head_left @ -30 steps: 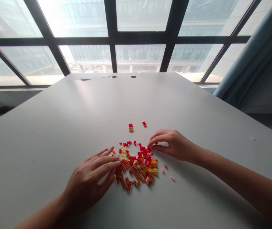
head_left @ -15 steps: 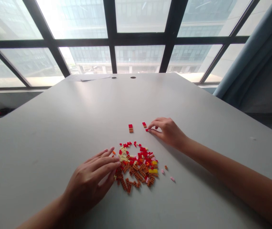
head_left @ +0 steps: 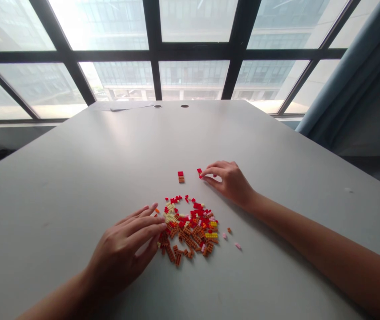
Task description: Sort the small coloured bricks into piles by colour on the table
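The left hand (head_left: 121,255) lies open, fingertips at the near edge of a loose pile of mini building bricks (head_left: 190,231), where most bricks remain. Beyond it sits one small brick stack (head_left: 181,178), set apart. The right hand (head_left: 232,182) brings thumb and fingers together at a second red-topped stack (head_left: 199,172), though whether they clamp it is unclear.

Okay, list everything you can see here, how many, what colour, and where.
pile of small plastic bricks: one pile, too many to count, mostly red, orange and cream, centre of table
brick stack: one, red over orange, beyond pile
red brick: one, red, beside stack
loose pink bricks: two, pink, right of pile
loose orange brick: one, orange, right of pile
table: one, pale grey, under everything
window: one, dark frame, beyond table
curtain: one, blue-grey, far right
left hand: fingertips at pile's left edge
right hand: fingertips at red brick
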`<state>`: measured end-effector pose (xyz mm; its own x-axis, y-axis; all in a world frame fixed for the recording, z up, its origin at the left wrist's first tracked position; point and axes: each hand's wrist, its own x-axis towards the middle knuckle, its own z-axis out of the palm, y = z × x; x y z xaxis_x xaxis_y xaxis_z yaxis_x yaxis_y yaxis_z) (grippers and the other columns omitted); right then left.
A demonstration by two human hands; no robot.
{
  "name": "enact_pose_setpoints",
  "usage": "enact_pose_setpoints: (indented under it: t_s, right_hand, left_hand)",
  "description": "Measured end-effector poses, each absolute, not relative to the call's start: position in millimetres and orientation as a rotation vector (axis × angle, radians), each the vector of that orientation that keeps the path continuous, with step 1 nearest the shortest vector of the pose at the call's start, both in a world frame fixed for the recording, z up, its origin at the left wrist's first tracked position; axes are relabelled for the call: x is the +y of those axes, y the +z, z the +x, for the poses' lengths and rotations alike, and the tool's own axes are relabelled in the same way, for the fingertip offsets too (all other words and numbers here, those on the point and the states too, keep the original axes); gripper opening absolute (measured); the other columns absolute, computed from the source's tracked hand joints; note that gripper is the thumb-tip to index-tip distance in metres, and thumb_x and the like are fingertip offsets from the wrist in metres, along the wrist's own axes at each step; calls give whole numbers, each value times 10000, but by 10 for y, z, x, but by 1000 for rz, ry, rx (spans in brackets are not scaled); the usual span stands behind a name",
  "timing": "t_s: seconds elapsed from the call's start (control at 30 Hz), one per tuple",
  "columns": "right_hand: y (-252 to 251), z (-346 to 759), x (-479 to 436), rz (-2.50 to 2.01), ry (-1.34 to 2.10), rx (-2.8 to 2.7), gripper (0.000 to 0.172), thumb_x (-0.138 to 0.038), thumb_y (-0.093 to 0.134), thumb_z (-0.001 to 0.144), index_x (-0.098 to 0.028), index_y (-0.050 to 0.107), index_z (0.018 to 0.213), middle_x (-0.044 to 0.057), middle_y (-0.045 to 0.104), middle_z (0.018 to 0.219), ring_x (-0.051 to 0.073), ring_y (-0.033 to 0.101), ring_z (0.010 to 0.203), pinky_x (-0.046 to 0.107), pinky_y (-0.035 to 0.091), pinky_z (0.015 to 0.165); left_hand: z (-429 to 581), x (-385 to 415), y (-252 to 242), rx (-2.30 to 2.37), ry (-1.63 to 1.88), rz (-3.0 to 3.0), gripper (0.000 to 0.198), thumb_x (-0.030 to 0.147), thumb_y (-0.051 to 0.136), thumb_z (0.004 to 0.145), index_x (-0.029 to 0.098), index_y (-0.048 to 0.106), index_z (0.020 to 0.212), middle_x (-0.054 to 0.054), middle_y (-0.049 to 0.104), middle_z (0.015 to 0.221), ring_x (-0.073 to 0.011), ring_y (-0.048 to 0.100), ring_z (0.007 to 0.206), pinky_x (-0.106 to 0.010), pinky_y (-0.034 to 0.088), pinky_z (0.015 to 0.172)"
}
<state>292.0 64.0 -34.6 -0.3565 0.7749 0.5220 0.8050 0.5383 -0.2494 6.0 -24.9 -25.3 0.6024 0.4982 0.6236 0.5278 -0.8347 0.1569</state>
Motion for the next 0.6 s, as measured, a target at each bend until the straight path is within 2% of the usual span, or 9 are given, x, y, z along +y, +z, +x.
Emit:
enact_pose_setpoints:
  t_s: [0.33, 0.5, 0.6]
  right_hand:
    - [-343, 2840, 627, -1296, -141, -2118, 48, -234, 667, 812, -211, 708, 820, 51, 713, 914, 192, 629, 827, 346, 318, 764]
    - [-140, 2827, 478, -998, 301, -2264, 76, -267, 686, 798, -208, 720, 764, 35, 689, 858, 132, 609, 714, 288, 412, 710]
    - [-75, 2800, 401, -859, 396, -2415, 64, -246, 676, 808, -227, 736, 795, 36, 664, 907, 116, 602, 712, 301, 422, 756]
  left_hand:
    - [54, -256, -250, -904, -1057, -2779, 239, 105, 583, 827, 192, 668, 1034, -26, 731, 1008, -194, 631, 1095, -303, 510, 990]
    - [53, -256, -248, -898, -1038, -2776, 231, 106, 585, 829, 185, 665, 1031, -27, 731, 1009, -189, 628, 1100, -307, 499, 1003]
    - [53, -256, -248, -901, -1029, -2779, 230, 106, 589, 829, 187, 663, 1031, -25, 729, 1018, -186, 626, 1103, -306, 497, 1005]
